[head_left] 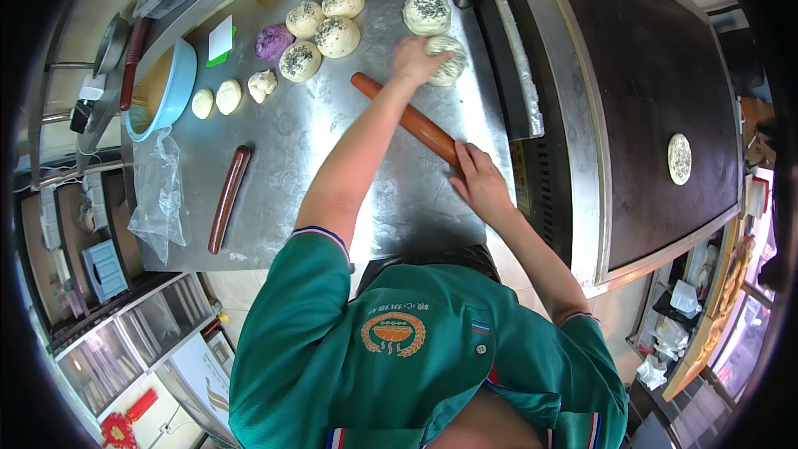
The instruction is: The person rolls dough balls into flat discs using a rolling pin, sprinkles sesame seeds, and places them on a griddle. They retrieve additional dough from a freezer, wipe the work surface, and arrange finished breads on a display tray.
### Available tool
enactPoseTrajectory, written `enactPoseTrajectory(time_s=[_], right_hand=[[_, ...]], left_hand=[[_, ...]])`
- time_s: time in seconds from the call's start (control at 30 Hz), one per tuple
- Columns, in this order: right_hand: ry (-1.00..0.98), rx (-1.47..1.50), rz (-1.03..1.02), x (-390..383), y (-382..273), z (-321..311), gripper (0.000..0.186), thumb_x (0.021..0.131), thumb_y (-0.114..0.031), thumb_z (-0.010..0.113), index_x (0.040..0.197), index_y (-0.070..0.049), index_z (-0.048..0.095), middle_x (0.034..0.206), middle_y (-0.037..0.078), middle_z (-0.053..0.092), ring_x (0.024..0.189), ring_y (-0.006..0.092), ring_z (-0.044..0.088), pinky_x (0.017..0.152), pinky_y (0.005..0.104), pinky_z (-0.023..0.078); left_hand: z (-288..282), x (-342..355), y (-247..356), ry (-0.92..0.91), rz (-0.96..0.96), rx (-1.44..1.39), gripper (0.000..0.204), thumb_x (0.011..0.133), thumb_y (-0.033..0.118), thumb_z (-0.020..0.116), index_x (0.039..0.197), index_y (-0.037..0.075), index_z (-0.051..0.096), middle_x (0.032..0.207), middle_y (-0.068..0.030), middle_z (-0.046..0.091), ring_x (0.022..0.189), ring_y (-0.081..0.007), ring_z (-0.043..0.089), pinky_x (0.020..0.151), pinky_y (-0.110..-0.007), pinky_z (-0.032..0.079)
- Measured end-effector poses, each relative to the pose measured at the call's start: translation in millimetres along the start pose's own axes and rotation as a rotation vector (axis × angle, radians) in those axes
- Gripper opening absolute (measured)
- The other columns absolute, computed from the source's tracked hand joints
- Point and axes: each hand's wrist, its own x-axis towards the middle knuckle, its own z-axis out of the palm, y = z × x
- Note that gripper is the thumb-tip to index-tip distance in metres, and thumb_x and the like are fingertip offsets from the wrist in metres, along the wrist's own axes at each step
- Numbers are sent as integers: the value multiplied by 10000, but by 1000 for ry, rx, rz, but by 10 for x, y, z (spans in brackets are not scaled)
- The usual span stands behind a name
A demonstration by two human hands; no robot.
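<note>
My left hand (418, 60) reaches to the far right of the steel table. Its fingers are closed on the near edge of a pale, flattened dough round (449, 68), with the thumb lying over the top. Just beyond, touching or nearly touching it, sits another dough round topped with dark seeds (427, 14). Closer to me, my right hand (482, 185) grips the near end of a thick brown rolling pin (424, 129). The pin lies diagonally on the table, its far end beneath my left forearm.
Seeded dough balls (337, 37) and a purple one (273, 42) cluster at the back; small dough pieces (229, 97) lie left. Nearby are a blue basin (179, 87), plastic bag (160, 191) and thinner rolling pin (229, 199). One flatbread (679, 159) rests on the dark griddle (657, 224).
</note>
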Motion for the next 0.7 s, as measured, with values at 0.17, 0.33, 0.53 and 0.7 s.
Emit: enactPoseTrajectory(time_s=[0.17,0.33,0.53,0.7], right_hand=[[-93,-39,205,12,9,380,751,822,-73,709,1473,58,359,1200,254,541,1056,413,534,962,467,461],[-49,-166,255,0,14,343,760,803,-123,687,1468,62,368,1246,246,536,1139,410,531,990,457,471],[-113,-198,405,538,-132,331,583,755,-131,696,1303,-31,526,1099,197,644,990,385,650,865,464,538],[-85,49,409,379,-343,150,453,749,-182,740,1148,-42,576,878,209,711,823,387,708,761,460,565]], left_hand=[[-755,-622,346,-443,-224,-914,708,814,167,833,1368,-20,434,1098,-163,671,991,-206,656,841,-333,532],[-1489,-1649,-182,-664,-326,-1025,791,867,149,784,1507,58,329,1274,-168,604,1194,-240,581,1025,-368,464],[-1088,-2400,-668,-99,-188,-438,641,922,171,675,1501,70,417,1460,-194,472,1327,-324,485,1120,-444,379],[-684,-2630,-518,-128,341,335,655,971,458,547,1507,102,425,1564,-151,384,1443,-310,343,1186,-568,203]])
